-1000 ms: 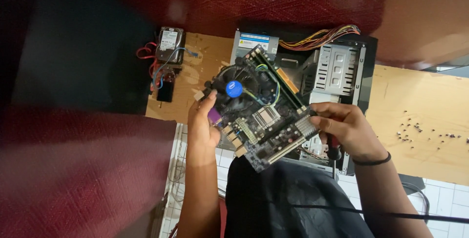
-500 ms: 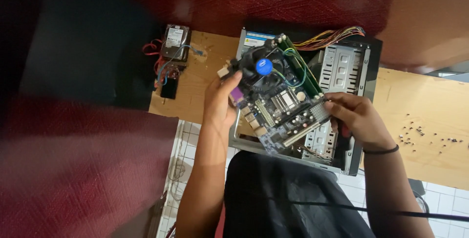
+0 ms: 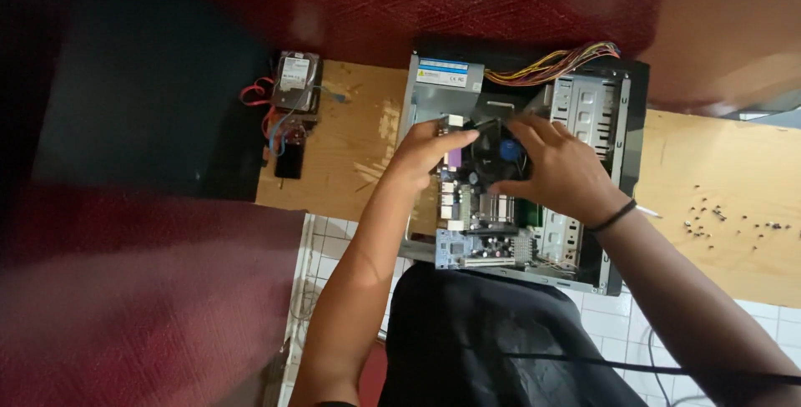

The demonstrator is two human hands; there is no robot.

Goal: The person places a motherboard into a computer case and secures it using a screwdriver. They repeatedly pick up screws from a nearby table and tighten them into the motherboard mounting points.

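A green motherboard (image 3: 488, 215) with a black fan and blue hub lies inside an open grey computer case (image 3: 622, 207) on a wooden table. My left hand (image 3: 425, 150) grips the board's left edge near the purple port. My right hand (image 3: 557, 169) rests over the fan area, its fingers curled on the board's upper right part. A black band circles my right wrist. The hands hide much of the fan.
A power supply (image 3: 450, 75) with yellow and red wires (image 3: 555, 60) fills the case's far end. A hard drive (image 3: 296, 81) with red and blue cables lies at the left. Several small screws (image 3: 717, 219) dot the table at the right. Dark cloth covers my lap.
The motherboard was held tilted above the case and has gone down into it, lying flat. Both hands moved forward with it and now rest over the board.
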